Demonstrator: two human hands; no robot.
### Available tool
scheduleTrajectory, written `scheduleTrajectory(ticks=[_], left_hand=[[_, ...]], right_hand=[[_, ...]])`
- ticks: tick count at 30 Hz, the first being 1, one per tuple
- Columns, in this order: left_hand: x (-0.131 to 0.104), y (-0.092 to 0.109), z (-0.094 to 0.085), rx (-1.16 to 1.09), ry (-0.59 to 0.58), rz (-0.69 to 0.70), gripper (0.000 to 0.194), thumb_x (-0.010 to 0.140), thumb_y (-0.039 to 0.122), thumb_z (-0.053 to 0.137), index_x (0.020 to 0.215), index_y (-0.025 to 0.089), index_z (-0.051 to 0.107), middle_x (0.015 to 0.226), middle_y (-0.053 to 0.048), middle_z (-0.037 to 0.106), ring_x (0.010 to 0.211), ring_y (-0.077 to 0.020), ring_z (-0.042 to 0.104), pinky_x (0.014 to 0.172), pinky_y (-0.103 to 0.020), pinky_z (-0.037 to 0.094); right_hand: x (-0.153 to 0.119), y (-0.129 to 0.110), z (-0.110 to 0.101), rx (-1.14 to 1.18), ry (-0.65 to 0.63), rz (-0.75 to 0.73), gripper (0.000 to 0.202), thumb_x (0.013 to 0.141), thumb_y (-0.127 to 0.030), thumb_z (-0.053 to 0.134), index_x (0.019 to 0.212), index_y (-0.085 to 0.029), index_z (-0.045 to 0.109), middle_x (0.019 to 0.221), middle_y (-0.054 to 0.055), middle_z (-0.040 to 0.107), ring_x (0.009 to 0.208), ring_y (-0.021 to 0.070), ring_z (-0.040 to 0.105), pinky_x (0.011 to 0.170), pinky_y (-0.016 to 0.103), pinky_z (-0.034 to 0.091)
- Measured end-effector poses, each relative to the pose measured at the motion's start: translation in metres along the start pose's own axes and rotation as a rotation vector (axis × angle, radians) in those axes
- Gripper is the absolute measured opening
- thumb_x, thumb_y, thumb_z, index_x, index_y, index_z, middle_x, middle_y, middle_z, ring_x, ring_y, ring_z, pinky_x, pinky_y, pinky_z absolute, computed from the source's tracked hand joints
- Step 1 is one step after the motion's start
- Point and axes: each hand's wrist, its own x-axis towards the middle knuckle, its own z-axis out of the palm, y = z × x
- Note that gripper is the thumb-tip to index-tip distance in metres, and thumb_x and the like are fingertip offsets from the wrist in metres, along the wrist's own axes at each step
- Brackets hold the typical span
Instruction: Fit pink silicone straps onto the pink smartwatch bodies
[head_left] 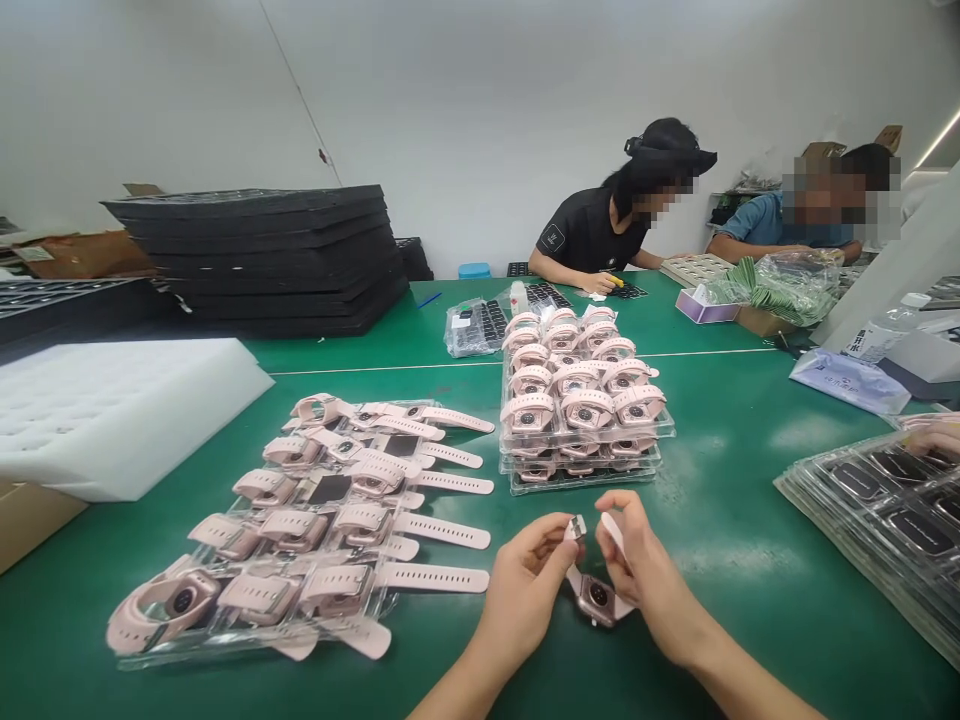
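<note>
A pink smartwatch (598, 594) hangs between my hands just above the green table, its dark round back sensor facing me. My left hand (531, 580) pinches the strap end with the metal buckle. The other strap end is gripped by my right hand (637, 560), its tip standing up between thumb and fingers. On the left, a clear plastic tray (247, 640) bears rows of pink watches, several with straps stretched out to the right. Beyond my hands rises a stack of clear trays (585, 475) filled with looped pink watches.
Black foam trays (277, 260) are piled at the back left, behind a white foam block (135, 400). At right lies a stack of trays with dark watch faces (885, 520), a person's hand (934, 438) on it. Two people work across the table (712, 550).
</note>
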Motion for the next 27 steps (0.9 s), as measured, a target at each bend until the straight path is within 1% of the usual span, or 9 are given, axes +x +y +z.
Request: scheduleTrajectory(ticks=[2, 4, 7, 10, 13, 18, 22, 24, 27], left_hand=[[0.000, 0.000, 0.000, -0.124, 0.038, -0.022, 0.044, 0.078, 0.047, 0.075, 0.110, 0.018, 0.068, 0.106, -0.010, 0.075, 0.087, -0.0226, 0.071, 0.086, -0.034, 0.056], [-0.001, 0.000, 0.000, -0.183, 0.042, -0.019, 0.045, 0.076, 0.048, 0.078, 0.110, 0.019, 0.069, 0.107, -0.010, 0.075, 0.089, -0.0219, 0.071, 0.087, -0.034, 0.056], [-0.003, 0.000, 0.002, -0.187, -0.016, -0.006, 0.038, 0.075, 0.044, 0.080, 0.104, 0.020, 0.073, 0.105, -0.009, 0.076, 0.097, -0.0226, 0.069, 0.089, -0.031, 0.055], [-0.005, -0.001, 0.004, -0.196, -0.076, 0.020, 0.032, 0.076, 0.040, 0.081, 0.102, 0.021, 0.076, 0.103, -0.008, 0.076, 0.097, -0.0221, 0.069, 0.087, -0.030, 0.055], [-0.006, -0.001, 0.006, -0.222, -0.108, 0.019, 0.030, 0.079, 0.039, 0.079, 0.104, 0.022, 0.076, 0.098, -0.007, 0.077, 0.089, -0.0199, 0.070, 0.082, -0.028, 0.056], [-0.006, -0.002, 0.007, -0.233, -0.139, -0.004, 0.035, 0.078, 0.041, 0.080, 0.107, 0.021, 0.075, 0.098, -0.009, 0.077, 0.089, -0.0213, 0.070, 0.082, -0.030, 0.055], [-0.007, -0.003, 0.009, -0.196, -0.118, -0.028, 0.037, 0.075, 0.042, 0.082, 0.102, 0.018, 0.077, 0.093, -0.009, 0.076, 0.086, -0.0202, 0.067, 0.079, -0.028, 0.053], [-0.008, -0.003, 0.010, -0.190, -0.127, -0.050, 0.038, 0.073, 0.044, 0.082, 0.099, 0.017, 0.076, 0.087, -0.007, 0.074, 0.080, -0.0186, 0.066, 0.074, -0.026, 0.053], [-0.010, -0.002, 0.013, -0.183, -0.128, -0.058, 0.041, 0.076, 0.049, 0.078, 0.101, 0.017, 0.075, 0.081, -0.005, 0.071, 0.072, -0.0164, 0.063, 0.068, -0.026, 0.052]], right_hand=[[0.000, -0.002, -0.001, -0.021, -0.032, 0.008, 0.049, 0.098, -0.065, 0.024, 0.085, -0.023, 0.046, 0.065, -0.007, 0.035, 0.051, 0.0102, 0.024, 0.047, 0.024, 0.022], [0.002, -0.001, 0.000, -0.056, 0.007, 0.020, 0.046, 0.099, -0.058, 0.031, 0.069, -0.023, 0.033, 0.062, -0.007, 0.029, 0.055, 0.0113, 0.022, 0.049, 0.025, 0.021], [0.003, 0.003, 0.004, -0.049, 0.031, 0.029, 0.043, 0.100, -0.049, 0.035, 0.067, -0.023, 0.024, 0.062, -0.007, 0.027, 0.058, 0.0121, 0.024, 0.051, 0.026, 0.022], [0.002, 0.004, 0.007, -0.051, -0.014, 0.015, 0.039, 0.101, -0.045, 0.032, 0.068, -0.023, 0.027, 0.065, -0.006, 0.030, 0.060, 0.0126, 0.027, 0.054, 0.026, 0.026], [0.001, 0.003, 0.008, -0.083, -0.017, -0.014, 0.035, 0.102, -0.043, 0.031, 0.072, -0.024, 0.031, 0.065, -0.006, 0.031, 0.061, 0.0131, 0.030, 0.055, 0.026, 0.028], [0.000, 0.006, 0.012, -0.121, 0.080, -0.076, 0.034, 0.103, -0.045, 0.028, 0.077, -0.024, 0.034, 0.066, -0.006, 0.034, 0.058, 0.0135, 0.034, 0.054, 0.026, 0.030], [-0.002, 0.011, 0.018, -0.148, 0.165, -0.083, 0.027, 0.102, -0.048, 0.029, 0.100, -0.024, 0.043, 0.061, -0.007, 0.041, 0.054, 0.0150, 0.041, 0.053, 0.027, 0.033], [-0.003, 0.012, 0.021, -0.122, 0.200, -0.063, 0.031, 0.102, -0.050, 0.027, 0.108, -0.024, 0.043, 0.060, -0.007, 0.044, 0.055, 0.0160, 0.044, 0.054, 0.027, 0.036], [-0.004, 0.012, 0.024, -0.124, 0.218, -0.017, 0.036, 0.102, -0.052, 0.028, 0.115, -0.024, 0.046, 0.063, -0.005, 0.047, 0.058, 0.0166, 0.047, 0.056, 0.027, 0.039]])
